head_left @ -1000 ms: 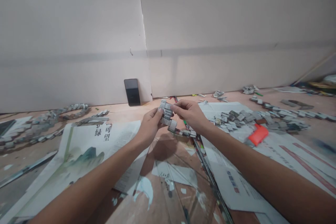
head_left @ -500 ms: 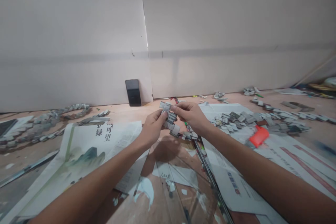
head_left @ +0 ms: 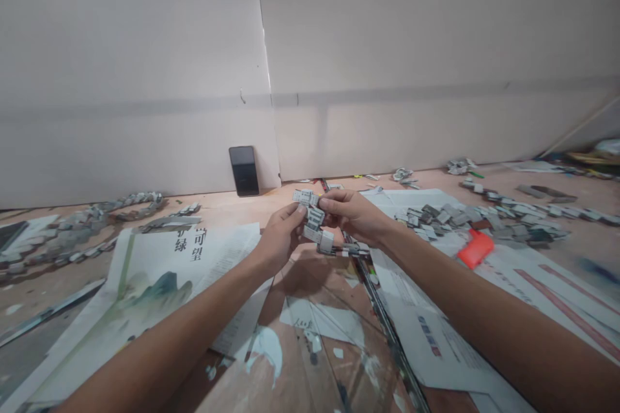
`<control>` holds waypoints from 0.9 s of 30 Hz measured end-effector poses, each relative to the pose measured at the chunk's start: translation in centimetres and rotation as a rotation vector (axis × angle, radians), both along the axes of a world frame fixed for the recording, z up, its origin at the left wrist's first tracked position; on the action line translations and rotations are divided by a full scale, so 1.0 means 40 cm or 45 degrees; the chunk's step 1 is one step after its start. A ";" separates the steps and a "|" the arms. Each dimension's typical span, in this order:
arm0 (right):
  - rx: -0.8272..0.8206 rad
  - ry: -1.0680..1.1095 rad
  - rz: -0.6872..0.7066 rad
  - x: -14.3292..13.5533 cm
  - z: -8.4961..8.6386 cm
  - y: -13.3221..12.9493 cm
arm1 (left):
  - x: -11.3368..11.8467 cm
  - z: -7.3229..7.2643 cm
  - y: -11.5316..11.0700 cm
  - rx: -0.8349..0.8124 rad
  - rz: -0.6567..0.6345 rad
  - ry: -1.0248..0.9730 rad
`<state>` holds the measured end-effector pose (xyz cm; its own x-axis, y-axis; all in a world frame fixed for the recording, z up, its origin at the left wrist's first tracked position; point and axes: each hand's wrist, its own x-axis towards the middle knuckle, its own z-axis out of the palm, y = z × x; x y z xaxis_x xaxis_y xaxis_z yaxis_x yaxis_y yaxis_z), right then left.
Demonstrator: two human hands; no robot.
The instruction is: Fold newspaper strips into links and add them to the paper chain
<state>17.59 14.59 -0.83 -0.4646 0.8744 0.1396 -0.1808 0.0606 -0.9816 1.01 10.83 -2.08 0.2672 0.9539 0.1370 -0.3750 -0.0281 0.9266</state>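
Note:
A chain of folded newspaper links [head_left: 314, 218] hangs zigzag between my hands, above the middle of the table. My left hand [head_left: 282, 232] is closed on its left side, thumb pressed over the upper links. The fingertips of my right hand [head_left: 352, 211] pinch the chain's upper right edge. Its lower end trails right, below my right hand, towards a dark strip [head_left: 382, 303] on the table. Fingers partly hide the links being gripped.
Sheets of newspaper [head_left: 159, 290] lie on both sides. A heap of folded paper pieces [head_left: 450, 218] and a red-handled object [head_left: 476, 249] are at right. More paper chain [head_left: 72, 229] curls at left. A phone [head_left: 244, 171] leans on the white board [head_left: 145, 77].
My right fingertips have shifted slightly down along the chain's upper end. The lower links have swung a little to the right. The left hand keeps its grip.

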 end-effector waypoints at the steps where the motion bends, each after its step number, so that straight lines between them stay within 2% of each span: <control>1: 0.003 -0.008 0.017 0.002 0.001 0.001 | -0.001 -0.001 0.000 -0.014 -0.014 -0.029; 6: 0.097 -0.088 -0.021 0.000 -0.006 0.005 | -0.003 -0.004 -0.001 -0.007 -0.049 0.022; 12: -0.104 0.009 0.005 -0.006 -0.005 -0.002 | -0.005 0.001 -0.002 0.089 -0.092 0.164; 15: -0.247 0.088 0.087 -0.013 0.001 -0.014 | -0.017 0.009 0.000 0.212 0.038 0.448; 17: -0.298 0.109 0.149 -0.020 0.000 -0.022 | -0.025 0.015 0.002 0.368 0.195 0.723; 21: -0.286 0.087 0.206 -0.029 -0.011 -0.028 | -0.037 0.020 0.005 0.651 0.448 1.150; 23: -0.243 0.011 0.156 -0.028 -0.016 -0.025 | -0.043 0.021 0.008 0.663 0.552 1.183; 25: -0.194 -0.082 0.091 -0.025 -0.018 -0.020 | -0.052 0.023 0.012 0.642 0.667 1.094; 27: -0.159 -0.163 0.050 -0.021 -0.019 -0.014 | -0.062 0.027 0.017 0.685 0.701 0.978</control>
<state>16.77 14.02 -1.58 -0.5059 0.8620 -0.0315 -0.0541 -0.0682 -0.9962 -1.48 11.51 -1.01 0.0142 0.8340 0.5516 0.4879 -0.4873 0.7242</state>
